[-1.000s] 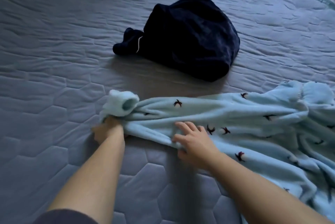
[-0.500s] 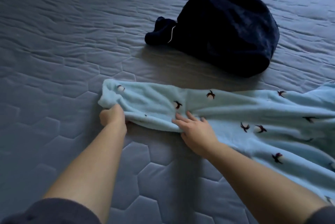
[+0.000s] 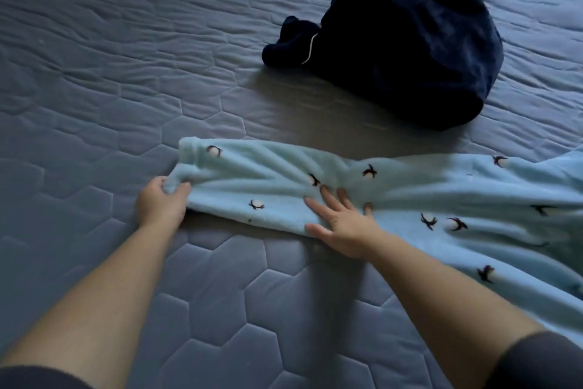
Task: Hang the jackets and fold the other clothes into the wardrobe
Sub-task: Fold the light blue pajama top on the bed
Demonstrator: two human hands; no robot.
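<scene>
A light blue fleece garment (image 3: 410, 193) with small dark bird prints lies stretched across the quilted mattress, running off the right edge. One long leg or sleeve of it points left and ends in a cuff. My left hand (image 3: 161, 202) pinches the near corner of that cuff. My right hand (image 3: 340, 221) lies flat on the fabric further right, fingers spread and straight, pressing it down. A dark navy fleece garment (image 3: 410, 41) sits bunched in a heap behind the blue one, apart from it.
The grey-blue quilted mattress (image 3: 126, 73) with a hexagon stitch pattern fills the whole view. Dark sleeves cover my upper arms at the bottom corners.
The blue leg or sleeve has been pulled out flat and its rolled cuff smoothed. My right hand has gone from curled on the fabric edge to flat with spread fingers. The view shifted left.
</scene>
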